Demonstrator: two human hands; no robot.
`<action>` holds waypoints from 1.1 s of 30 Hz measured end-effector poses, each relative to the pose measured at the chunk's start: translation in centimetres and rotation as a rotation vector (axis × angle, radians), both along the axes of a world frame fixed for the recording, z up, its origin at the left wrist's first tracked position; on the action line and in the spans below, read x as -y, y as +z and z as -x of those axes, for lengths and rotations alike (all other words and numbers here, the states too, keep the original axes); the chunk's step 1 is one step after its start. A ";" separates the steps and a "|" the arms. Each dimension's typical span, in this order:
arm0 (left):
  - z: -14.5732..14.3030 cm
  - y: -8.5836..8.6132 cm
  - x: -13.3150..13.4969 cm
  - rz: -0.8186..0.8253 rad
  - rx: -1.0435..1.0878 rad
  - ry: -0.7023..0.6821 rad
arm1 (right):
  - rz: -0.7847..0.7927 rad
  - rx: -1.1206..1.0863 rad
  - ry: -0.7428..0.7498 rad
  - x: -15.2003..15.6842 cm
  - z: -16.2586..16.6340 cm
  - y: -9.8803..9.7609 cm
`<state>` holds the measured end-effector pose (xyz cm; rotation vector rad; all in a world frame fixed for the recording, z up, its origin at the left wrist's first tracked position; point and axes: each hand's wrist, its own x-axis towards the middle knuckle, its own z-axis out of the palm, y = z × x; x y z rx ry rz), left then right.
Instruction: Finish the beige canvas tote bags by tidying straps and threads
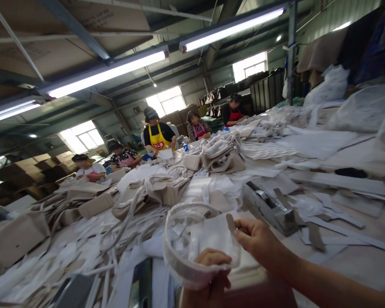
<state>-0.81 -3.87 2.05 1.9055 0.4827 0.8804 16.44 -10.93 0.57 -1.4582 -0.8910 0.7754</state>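
Note:
My left hand is at the bottom centre, its fingers curled round the near rim of a white fabric bag whose mouth is open towards me. Small white paper pieces lie inside the bag. My right hand reaches in from the right and pinches a small beige strip at the bag's far right edge. The right forearm runs off to the lower right corner.
The long work table is heaped with beige bags, white straps and paper scraps. A grey tape dispenser stands just beyond my right hand. Several seated workers in aprons, one yellow, line the far side. Cardboard boxes are stacked at the left.

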 end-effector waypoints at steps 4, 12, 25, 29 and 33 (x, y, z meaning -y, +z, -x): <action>-0.6 0.9 -1.0 0.286 -0.093 0.127 | -0.129 0.626 0.125 0.9 0.2 0.0; -1.7 1.9 -2.1 0.610 -0.106 -0.057 | -0.395 1.406 0.074 1.2 -0.6 -0.1; -1.0 1.5 -1.9 0.725 -0.372 -0.247 | -0.540 1.424 0.072 1.8 0.7 -0.5; -0.9 1.1 -1.8 0.637 -0.297 -0.188 | -0.478 1.125 0.116 2.3 0.5 -0.6; -0.8 1.1 -1.7 0.260 -0.176 -0.006 | -0.112 0.557 0.100 2.5 0.0 0.4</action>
